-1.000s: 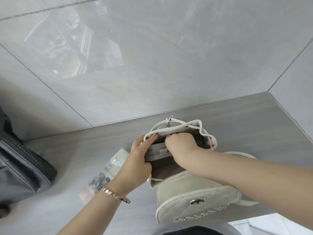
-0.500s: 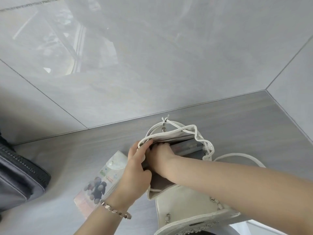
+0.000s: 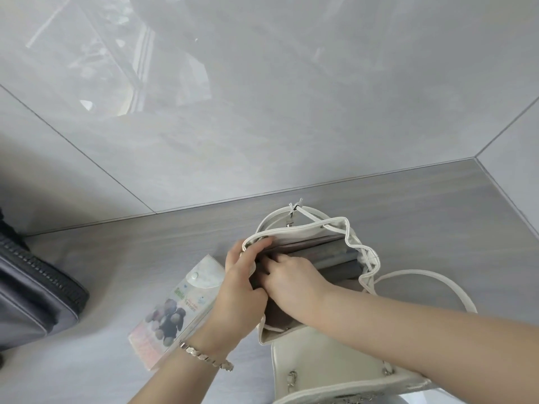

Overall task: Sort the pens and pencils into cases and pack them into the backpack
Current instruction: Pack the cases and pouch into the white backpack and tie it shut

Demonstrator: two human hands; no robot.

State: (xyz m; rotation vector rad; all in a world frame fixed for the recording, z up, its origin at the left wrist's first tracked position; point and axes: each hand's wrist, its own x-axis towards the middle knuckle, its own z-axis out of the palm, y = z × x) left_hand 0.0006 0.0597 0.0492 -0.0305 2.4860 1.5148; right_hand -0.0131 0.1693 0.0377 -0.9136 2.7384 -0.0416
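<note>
A small cream backpack (image 3: pixel 315 357) lies on the grey table with its mouth wide and its flap hanging toward me. My left hand (image 3: pixel 239 290) grips the left rim of the mouth and holds it apart. My right hand (image 3: pixel 287 275) reaches inside, fingers pressed down on a grey case (image 3: pixel 329 253) that lies across the opening. A second grey case (image 3: pixel 338 271) lies just in front of it. A clear plastic case (image 3: pixel 178 304) with a cartoon print lies flat on the table, left of my left wrist.
A dark grey zipped bag (image 3: pixel 32 290) sits at the left edge of the table. A glossy tiled wall (image 3: pixel 262 112) rises right behind the backpack. The backpack's white strap (image 3: pixel 431 275) loops out on the table to the right.
The backpack's mouth has been spread wider. My right hand has gone from the rim down into the bag, onto the grey case. The camera has tilted, so the flap sits lower in view.
</note>
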